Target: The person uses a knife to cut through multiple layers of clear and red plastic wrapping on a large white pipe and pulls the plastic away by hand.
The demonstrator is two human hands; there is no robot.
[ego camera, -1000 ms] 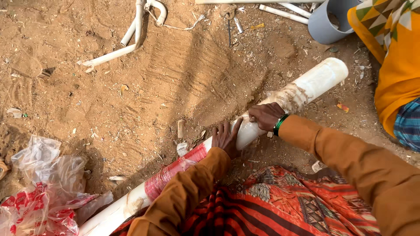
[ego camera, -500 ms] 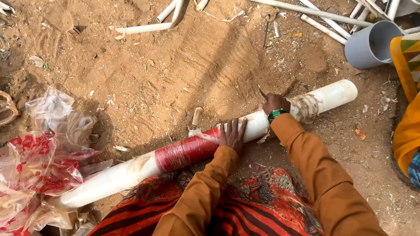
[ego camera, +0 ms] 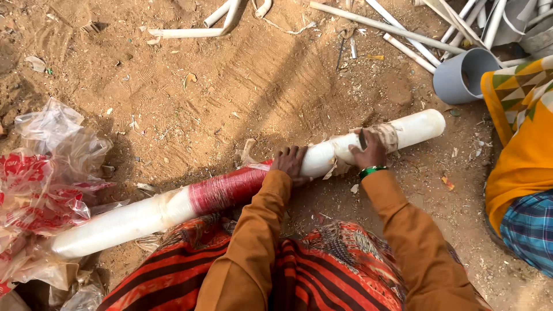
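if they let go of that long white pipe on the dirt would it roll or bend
The white pipe looks rigid, so it probably won't bend. Being round, it might roll, though the loose dirt ground likely slows it. The left hand and right hand press on it.

I see a long white pipe (ego camera: pixel 322 155) lying on sandy ground (ego camera: pixel 190 98), red wrap (ego camera: pixel 226 190) mid-length. Left hand (ego camera: pixel 290 163) flat on it beside the wrap; right hand (ego camera: pixel 368 152) grips near tan binding (ego camera: pixel 387 136). Grey pipe piece (ego camera: pixel 461 78) top right, plastic bags (ego camera: pixel 46 178) left.
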